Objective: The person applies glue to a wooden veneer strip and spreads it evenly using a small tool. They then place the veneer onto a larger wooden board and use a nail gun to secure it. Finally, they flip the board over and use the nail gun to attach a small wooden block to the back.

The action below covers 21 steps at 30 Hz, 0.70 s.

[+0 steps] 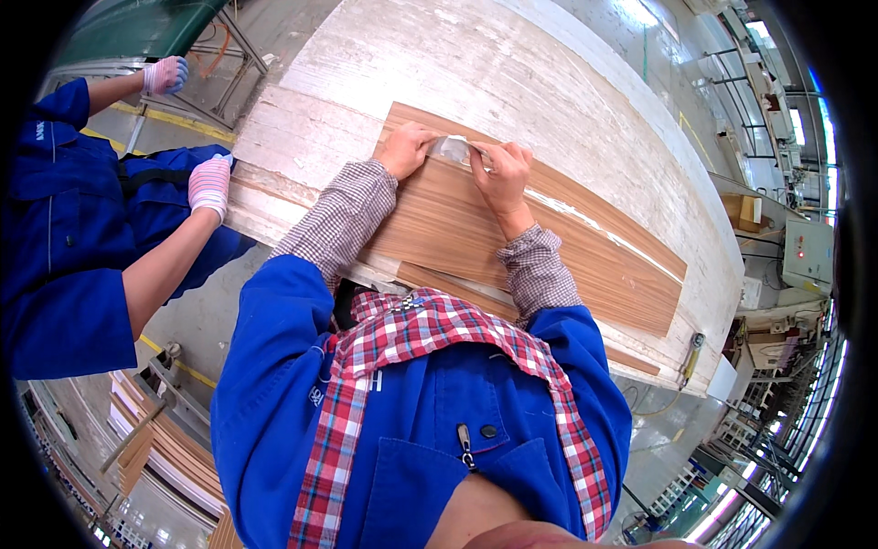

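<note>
Over the far-left part of a brown wood-grain panel [439, 224], my two hands pinch a small piece of translucent film [451, 147] from either side. My left hand [405, 150] has thumb and forefinger closed at its left edge. At the right edge, my right hand [503, 174] grips it the same way, fingers bent. The film has a whitish upper rim and seems to lie on or just above the panel; I cannot tell which. From beside my right hand, a ragged white line [594, 222] runs rightward along the wood-grain surface.
The panel lies on a large, pale, worn worktable [430, 55]. A hand tool with a yellowish part [692, 352] rests near its right end. At left stands a co-worker [82, 238] in blue with striped gloves. Stacked boards [174, 439] are at lower left.
</note>
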Tool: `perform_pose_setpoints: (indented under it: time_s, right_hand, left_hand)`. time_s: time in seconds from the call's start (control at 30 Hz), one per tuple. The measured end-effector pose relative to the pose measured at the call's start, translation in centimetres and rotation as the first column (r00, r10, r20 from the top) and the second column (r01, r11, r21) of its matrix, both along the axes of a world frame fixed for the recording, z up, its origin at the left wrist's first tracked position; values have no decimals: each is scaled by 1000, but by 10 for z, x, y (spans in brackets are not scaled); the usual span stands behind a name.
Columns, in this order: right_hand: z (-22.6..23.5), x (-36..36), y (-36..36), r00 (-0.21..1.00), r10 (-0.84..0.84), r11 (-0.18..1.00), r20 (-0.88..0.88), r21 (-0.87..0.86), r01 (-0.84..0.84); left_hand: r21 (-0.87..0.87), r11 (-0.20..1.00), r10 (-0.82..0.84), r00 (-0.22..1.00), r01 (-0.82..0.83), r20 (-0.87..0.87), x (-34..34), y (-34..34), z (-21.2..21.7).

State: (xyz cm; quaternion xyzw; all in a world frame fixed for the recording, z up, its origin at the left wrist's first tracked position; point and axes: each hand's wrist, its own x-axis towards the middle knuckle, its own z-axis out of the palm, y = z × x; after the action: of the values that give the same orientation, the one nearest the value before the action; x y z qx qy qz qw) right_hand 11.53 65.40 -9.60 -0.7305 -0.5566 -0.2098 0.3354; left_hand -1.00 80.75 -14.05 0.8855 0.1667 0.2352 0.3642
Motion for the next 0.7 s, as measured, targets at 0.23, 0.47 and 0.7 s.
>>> perform_pose_setpoints:
  time_s: [0.23,0.47,0.7]
  right_hand:
    - [3,1,2,1000,-4,999,22,-34,5]
    - [-4,1,5,995,55,994,86,-93,-47]
    - [-9,-3,0,985,82,984,153,-169,-56]
  left_hand:
    - [-5,1000,-10,998,11,64,4,2,-6]
    - [-20,998,-51,996,53,78,6,5,-8]
    - [0,1000,-31,999,31,23,6,4,-6]
